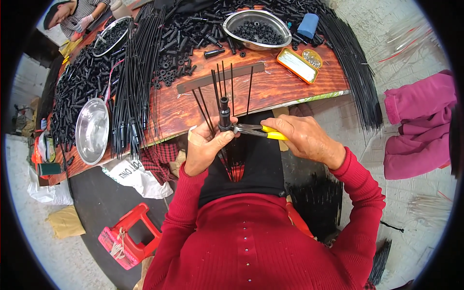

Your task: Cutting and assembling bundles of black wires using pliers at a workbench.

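Observation:
My left hand [204, 146] is closed around the base of a black stepped plastic tube [224, 112], which looks like an umbrella runner and stands upright. Several thin black rods [249, 92] fan out around it, some rising over the table edge and some running down toward my lap. In my right hand [314, 137] is a pair of pliers with yellow handles [274, 135]. Its metal jaws meet the tube's base beside my left fingertips. What sits between the jaws is too small to make out.
A brown strip [188, 87] lies on the wooden table [169, 113]. Behind are heaped black fittings, a metal bowl [229, 36], a blue block [308, 25] and an orange-rimmed box [297, 65]. Bundled rods [133, 82] hang leftward. Another person [82, 17] works far left; a red stool [133, 237] stands below.

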Demonstrator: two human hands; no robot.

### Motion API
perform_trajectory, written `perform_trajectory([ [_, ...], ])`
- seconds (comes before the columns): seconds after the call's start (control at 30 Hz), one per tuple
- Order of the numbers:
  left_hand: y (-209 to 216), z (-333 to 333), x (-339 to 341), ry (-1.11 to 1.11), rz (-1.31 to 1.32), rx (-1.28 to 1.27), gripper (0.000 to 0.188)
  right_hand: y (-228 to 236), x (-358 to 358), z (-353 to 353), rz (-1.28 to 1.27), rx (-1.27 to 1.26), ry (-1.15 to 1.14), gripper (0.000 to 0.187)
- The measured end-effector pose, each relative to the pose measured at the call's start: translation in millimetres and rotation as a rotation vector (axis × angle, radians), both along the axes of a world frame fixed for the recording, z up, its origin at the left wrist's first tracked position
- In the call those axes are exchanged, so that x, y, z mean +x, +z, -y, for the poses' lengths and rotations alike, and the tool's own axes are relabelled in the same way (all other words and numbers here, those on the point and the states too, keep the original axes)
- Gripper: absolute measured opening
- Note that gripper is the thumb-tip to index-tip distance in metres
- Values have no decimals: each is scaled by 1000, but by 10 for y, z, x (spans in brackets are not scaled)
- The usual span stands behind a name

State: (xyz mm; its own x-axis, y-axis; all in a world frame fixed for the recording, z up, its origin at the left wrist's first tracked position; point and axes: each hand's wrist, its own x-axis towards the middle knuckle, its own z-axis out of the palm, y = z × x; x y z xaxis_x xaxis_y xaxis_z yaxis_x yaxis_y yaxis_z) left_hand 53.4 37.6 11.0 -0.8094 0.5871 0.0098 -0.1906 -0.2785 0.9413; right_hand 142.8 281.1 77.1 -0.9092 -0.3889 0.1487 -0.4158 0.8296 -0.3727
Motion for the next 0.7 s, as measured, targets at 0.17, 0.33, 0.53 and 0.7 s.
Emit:
perform_trajectory([
  [0.17, 10, 18, -9, -31, -3, 14, 35, -192, 72, 56, 49, -49, -137, 26],
  [0.33, -51, 61, -103, -49, -50, -25, 37, -288, 87, 157, 189, -247, -188, 20],
  [0.53, -301, 285, -333, -166, -28, 113, 51, -313, 169, 307, 736, -952, -271, 34],
  [0.7, -683, 348, -599, -264, 31, 545, 63, -567, 165, 480, 651, -1110, -305, 30],
])
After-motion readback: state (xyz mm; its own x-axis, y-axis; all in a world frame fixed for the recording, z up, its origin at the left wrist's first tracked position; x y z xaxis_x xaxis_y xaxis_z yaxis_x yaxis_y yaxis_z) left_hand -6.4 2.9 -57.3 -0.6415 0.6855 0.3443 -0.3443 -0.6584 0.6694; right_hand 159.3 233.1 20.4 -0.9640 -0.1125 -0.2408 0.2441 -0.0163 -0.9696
